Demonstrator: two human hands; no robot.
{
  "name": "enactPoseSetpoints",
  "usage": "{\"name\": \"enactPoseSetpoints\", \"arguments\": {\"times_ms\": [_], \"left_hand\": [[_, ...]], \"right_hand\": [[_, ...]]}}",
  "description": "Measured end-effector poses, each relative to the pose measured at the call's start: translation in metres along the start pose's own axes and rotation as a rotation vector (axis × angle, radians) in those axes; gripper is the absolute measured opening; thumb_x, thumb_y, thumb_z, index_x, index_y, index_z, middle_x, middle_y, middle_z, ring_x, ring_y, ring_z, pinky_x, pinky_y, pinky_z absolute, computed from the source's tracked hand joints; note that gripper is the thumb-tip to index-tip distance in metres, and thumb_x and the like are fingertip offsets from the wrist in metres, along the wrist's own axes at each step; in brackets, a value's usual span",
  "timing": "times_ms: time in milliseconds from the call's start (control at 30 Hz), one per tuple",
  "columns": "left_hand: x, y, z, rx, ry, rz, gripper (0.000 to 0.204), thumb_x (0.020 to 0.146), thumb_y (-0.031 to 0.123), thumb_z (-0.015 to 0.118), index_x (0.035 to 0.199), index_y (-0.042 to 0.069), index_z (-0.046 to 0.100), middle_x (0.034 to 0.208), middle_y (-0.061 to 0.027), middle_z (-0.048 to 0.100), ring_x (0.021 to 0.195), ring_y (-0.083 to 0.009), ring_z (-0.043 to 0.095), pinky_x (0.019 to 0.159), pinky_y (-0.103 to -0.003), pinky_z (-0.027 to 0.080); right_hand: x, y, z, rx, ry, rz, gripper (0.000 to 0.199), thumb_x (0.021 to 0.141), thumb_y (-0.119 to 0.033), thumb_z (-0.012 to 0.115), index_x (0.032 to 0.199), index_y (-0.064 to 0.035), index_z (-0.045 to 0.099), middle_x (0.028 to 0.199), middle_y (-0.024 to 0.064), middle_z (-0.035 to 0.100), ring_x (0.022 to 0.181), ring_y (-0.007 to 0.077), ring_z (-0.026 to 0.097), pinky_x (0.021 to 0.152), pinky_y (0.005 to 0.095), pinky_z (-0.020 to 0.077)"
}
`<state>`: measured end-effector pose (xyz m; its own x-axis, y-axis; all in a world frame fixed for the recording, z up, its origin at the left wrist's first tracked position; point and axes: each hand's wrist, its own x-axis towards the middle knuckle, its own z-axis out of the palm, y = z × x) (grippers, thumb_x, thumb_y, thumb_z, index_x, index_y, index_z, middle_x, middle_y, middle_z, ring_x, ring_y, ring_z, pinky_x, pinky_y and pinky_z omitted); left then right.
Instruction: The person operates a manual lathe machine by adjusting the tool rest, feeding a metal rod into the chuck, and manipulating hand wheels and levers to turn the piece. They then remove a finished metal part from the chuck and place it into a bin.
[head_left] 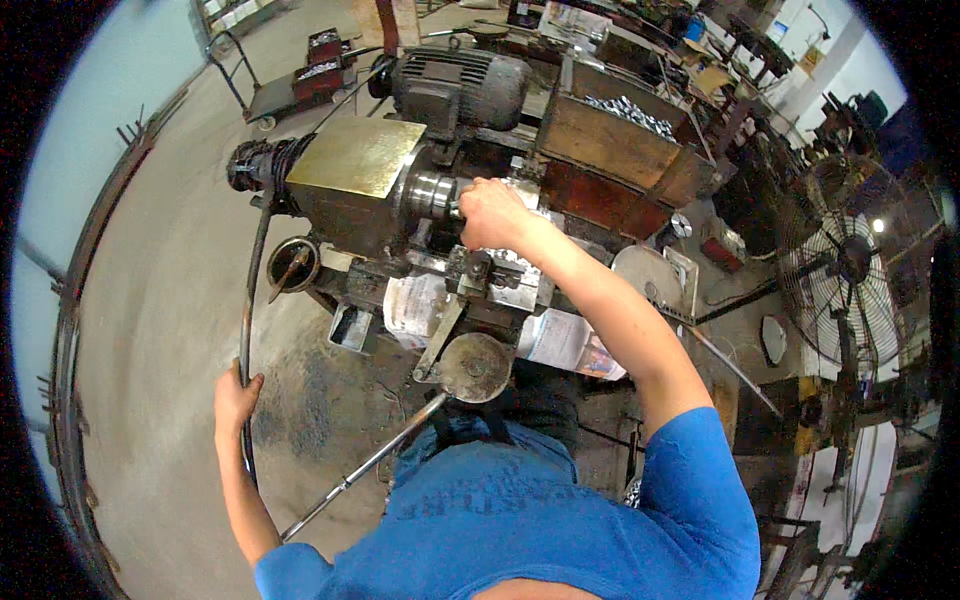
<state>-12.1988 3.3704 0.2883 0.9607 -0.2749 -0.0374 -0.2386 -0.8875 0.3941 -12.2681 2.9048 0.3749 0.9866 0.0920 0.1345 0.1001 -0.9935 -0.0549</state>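
blue shirt (560, 510), brass-yellow machine cover (358, 157)

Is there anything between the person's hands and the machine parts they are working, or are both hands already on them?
Nothing visible stands between. The left hand is wrapped around the long curved lever, and the right hand rests right at the shiny chuck of the machine. What its fingers grip is hidden.

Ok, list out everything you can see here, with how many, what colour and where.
Lathe-like machine: one, dark metal, centre.
Brass-coloured cover plate: one, on the machine's top left.
Electric motor: one, dark grey, behind the machine.
Wooden box: one, brown, holding shiny metal parts, right of the motor.
Long lever: one, dark, curved, left of the machine.
Fan: one, wire cage, far right.
Cart: one, dark, top left.
Left hand: grips the lever.
Right hand: at the machine's spindle.
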Motion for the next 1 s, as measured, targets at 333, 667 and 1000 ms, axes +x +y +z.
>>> {"name": "enactPoseSetpoints", "arguments": {"times_ms": [333,667,1000], "left_hand": [[-0.010,-0.022,0.022,-0.014,0.120,-0.074,0.034,0.073,0.018,0.064,0.094,-0.007,0.053,0.073,-0.0261,0.056,0.072,-0.0410,0.057,0.062,-0.043,0.044],[-0.002,-0.016,0.016,0.300,0.195,-0.014,0.019,0.071,0.016,0.060,0.078,-0.001,0.054,0.068,-0.0219,0.059,0.069,-0.0385,0.058,0.062,-0.045,0.045],[0.120,-0.172,-0.046,0.747,0.351,0.161,0.007,0.068,0.007,0.057,0.074,0.004,0.054,0.065,-0.0133,0.057,0.062,-0.0306,0.058,0.057,-0.041,0.047]], "right_hand": [[0.023,0.014,0.038,0.193,-0.033,0.101,0.022,0.054,-0.014,0.060,0.067,0.0037,0.063,0.074,0.0238,0.060,0.078,0.0363,0.059,0.075,0.0395,0.0489],[0.050,0.004,0.029,0.342,0.100,0.329,0.028,0.054,-0.017,0.061,0.068,0.0080,0.060,0.086,0.0277,0.057,0.083,0.0404,0.057,0.076,0.0407,0.0470],[0.049,0.007,0.031,0.350,0.089,0.337,0.020,0.053,-0.015,0.059,0.062,0.0028,0.060,0.090,0.0243,0.057,0.081,0.0397,0.056,0.074,0.0415,0.0470]]}}
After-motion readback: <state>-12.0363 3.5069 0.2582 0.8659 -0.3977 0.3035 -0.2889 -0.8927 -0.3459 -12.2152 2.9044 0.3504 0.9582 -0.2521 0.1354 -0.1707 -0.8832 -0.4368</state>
